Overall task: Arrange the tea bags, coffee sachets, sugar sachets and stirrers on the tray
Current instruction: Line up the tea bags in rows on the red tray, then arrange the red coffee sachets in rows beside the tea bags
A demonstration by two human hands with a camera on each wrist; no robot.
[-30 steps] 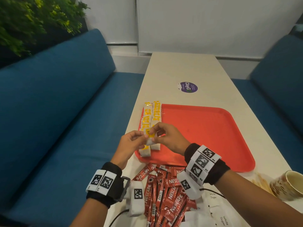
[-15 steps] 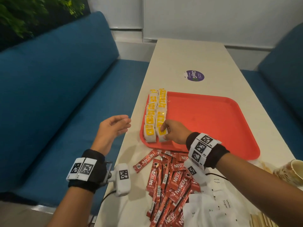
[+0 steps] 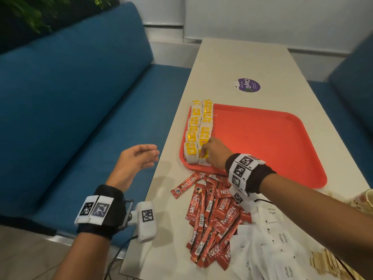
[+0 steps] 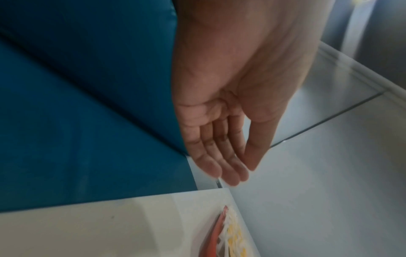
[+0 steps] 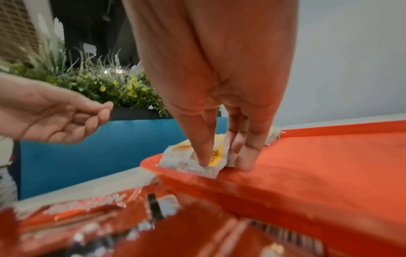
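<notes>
- Tea bag [image 3: 203, 158] sits at near-left corner of tray [image 3: 262, 142], end of 2 rows.
- R hand [image 3: 216, 152] fingertips press it down; L hand [image 3: 137, 160] relaxed, empty, off table edge.
- Risk: lifting fingers too fast could skew bag or nudge neighbours.

Our left hand [image 3: 134, 161] hangs in the air with the palm turned inward, its fingers [image 4: 220, 161] nearly straight and close together, thumb alongside, holding nothing. Our left forearm rises from the lower left, the wrist wrapped in a black band with white coded markers. Our right hand [image 3: 215, 152] reaches forward with the knuckles up and the fingers pointing down; the fingertips [image 5: 203, 160] are pressed downward, thumb apart from the other fingers. Our right wrist carries the same black band and markers, and the forearm stretches in from the lower right.
</notes>
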